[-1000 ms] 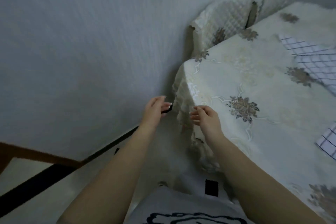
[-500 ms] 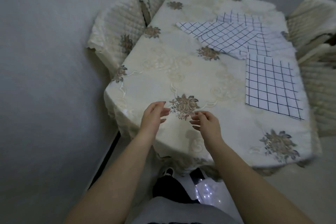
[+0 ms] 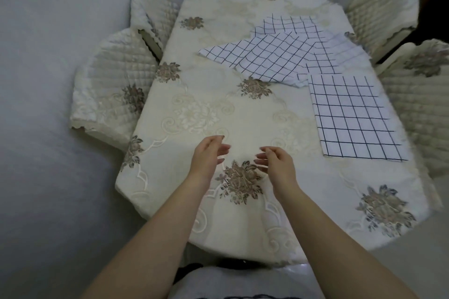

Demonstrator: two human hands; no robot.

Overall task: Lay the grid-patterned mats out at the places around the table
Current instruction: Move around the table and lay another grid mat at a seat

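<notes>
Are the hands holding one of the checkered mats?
No. The left hand and right hand hover with loose, empty fingers above the tablecloth; the mats lie untouched farther away.

Quilted chairs point(image 3: 114, 90), grey wall point(image 3: 43, 31)

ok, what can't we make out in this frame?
Head view:
1. Mat count in the pile: sheets overlap, hiding each other's edges.
2. Near right chair: cut off by the frame's right edge.
3. Anything under the cloth: it drapes over the whole top.
4. Whether the left hand or right hand touches the cloth: the downward angle shows no gap either way.
</notes>
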